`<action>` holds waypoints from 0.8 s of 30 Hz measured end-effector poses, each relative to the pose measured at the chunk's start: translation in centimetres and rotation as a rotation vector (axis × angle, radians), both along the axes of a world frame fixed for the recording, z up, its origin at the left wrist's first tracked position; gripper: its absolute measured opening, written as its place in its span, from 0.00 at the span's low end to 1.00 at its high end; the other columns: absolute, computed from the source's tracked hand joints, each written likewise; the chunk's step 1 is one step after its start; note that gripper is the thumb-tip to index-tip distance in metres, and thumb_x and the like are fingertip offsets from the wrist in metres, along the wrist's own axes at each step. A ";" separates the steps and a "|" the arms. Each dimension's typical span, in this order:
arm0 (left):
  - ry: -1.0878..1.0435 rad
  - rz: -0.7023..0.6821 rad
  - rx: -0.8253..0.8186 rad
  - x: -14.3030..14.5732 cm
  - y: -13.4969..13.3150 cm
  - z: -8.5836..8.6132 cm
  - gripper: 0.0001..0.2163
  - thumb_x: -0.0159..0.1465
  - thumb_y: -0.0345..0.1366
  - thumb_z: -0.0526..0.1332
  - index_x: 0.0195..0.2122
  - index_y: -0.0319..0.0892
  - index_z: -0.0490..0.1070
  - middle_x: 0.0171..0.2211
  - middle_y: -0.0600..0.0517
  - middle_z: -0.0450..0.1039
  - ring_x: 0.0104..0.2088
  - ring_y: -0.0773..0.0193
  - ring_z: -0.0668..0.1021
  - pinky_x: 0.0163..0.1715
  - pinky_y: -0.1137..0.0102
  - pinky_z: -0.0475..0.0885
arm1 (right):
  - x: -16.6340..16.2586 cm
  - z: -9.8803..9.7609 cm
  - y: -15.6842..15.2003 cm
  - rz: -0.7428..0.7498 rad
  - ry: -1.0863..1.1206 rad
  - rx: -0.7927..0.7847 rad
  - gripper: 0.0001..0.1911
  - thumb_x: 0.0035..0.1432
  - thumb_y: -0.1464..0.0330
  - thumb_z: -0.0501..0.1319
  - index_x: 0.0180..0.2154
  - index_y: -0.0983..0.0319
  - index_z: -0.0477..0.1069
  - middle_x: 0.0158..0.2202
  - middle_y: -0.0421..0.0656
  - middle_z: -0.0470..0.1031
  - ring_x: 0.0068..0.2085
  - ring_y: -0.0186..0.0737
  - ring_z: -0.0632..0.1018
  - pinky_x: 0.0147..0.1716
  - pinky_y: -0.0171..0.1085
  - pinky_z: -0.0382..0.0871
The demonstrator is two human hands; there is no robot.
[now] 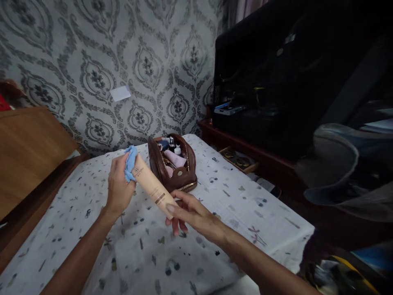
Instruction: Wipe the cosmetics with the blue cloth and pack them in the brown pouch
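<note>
My right hand (187,213) grips the lower end of a peach-coloured cosmetic tube (152,187), holding it tilted above the bed. My left hand (118,186) is closed on a small blue cloth (130,163) and presses it against the tube's upper end. Just behind the tube stands a brown leather toiletry bag (176,172), unzipped, with several small bottles and a pink tube showing inside.
A white patterned bedsheet (233,205) covers the bed. A wooden headboard (27,151) lies at the left, patterned wallpaper behind. At the right are a dark wooden stand with an open drawer (238,159), a black cabinet and piled clothes (337,164).
</note>
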State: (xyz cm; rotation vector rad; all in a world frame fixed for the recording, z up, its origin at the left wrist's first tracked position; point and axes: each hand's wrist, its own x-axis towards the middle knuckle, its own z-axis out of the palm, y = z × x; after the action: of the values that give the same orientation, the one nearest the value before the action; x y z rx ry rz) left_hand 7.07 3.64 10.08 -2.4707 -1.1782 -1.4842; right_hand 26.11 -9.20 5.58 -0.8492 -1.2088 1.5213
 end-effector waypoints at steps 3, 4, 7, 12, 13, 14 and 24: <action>-0.221 -0.123 -0.313 1.2 -0.5 -0.1 0.29 0.53 0.30 0.59 0.58 0.43 0.67 0.56 0.46 0.71 0.54 0.52 0.74 0.48 0.64 0.75 | 0.3 -0.7 -0.3 -0.009 0.036 -0.038 0.25 0.49 0.50 0.69 0.39 0.61 0.67 0.31 0.39 0.75 0.27 0.33 0.77 0.19 0.29 0.60; -0.288 -0.171 -0.420 1.6 -0.6 -0.1 0.28 0.54 0.33 0.60 0.58 0.42 0.67 0.55 0.46 0.72 0.50 0.53 0.76 0.43 0.66 0.77 | 0.4 -0.8 -0.4 -0.024 0.053 -0.048 0.24 0.49 0.52 0.70 0.38 0.62 0.68 0.31 0.39 0.74 0.28 0.33 0.76 0.19 0.28 0.61; -0.397 -0.250 -0.608 2.3 -1.0 -0.2 0.27 0.55 0.38 0.61 0.57 0.40 0.67 0.45 0.47 0.76 0.35 0.60 0.77 0.28 0.71 0.74 | 1.0 -0.7 -0.5 -0.082 0.099 -0.083 0.24 0.46 0.52 0.72 0.36 0.63 0.71 0.29 0.38 0.71 0.27 0.31 0.74 0.20 0.28 0.61; -0.388 -0.231 -0.671 1.8 -0.5 -1.8 0.23 0.56 0.43 0.64 0.52 0.42 0.68 0.34 0.53 0.73 0.27 0.66 0.72 0.25 0.73 0.70 | 3.0 0.9 -0.2 -0.314 0.019 -0.055 0.23 0.46 0.51 0.71 0.32 0.63 0.71 0.23 0.38 0.69 0.23 0.30 0.69 0.19 0.30 0.60; -0.386 -0.226 -0.686 1.5 -0.4 -2.3 0.22 0.56 0.43 0.64 0.50 0.42 0.68 0.32 0.54 0.71 0.26 0.66 0.72 0.26 0.73 0.69 | 3.5 1.4 0.0 -0.370 -0.008 -0.034 0.22 0.46 0.51 0.70 0.32 0.62 0.71 0.23 0.38 0.69 0.22 0.30 0.69 0.19 0.30 0.61; -0.383 -0.223 -0.699 1.2 -0.3 -2.9 0.20 0.56 0.44 0.64 0.49 0.42 0.69 0.31 0.55 0.70 0.25 0.67 0.71 0.26 0.73 0.69 | 3.9 1.8 0.2 -0.422 -0.033 -0.012 0.22 0.47 0.52 0.70 0.32 0.62 0.71 0.23 0.38 0.69 0.22 0.30 0.69 0.19 0.31 0.61; -0.412 -0.154 -0.850 -3.0 0.2 -9.2 0.19 0.52 0.45 0.65 0.43 0.40 0.72 0.29 0.55 0.72 0.28 0.66 0.72 0.27 0.74 0.68 | 6.4 4.8 3.1 -0.778 -0.249 0.120 0.20 0.46 0.53 0.70 0.30 0.61 0.70 0.22 0.39 0.71 0.20 0.32 0.71 0.19 0.33 0.66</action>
State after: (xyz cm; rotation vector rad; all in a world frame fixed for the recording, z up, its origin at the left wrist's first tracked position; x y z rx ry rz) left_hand 4.08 3.88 0.87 -2.8492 -2.1034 -1.8896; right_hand 32.50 -6.06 10.43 -1.2643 -0.9539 0.7222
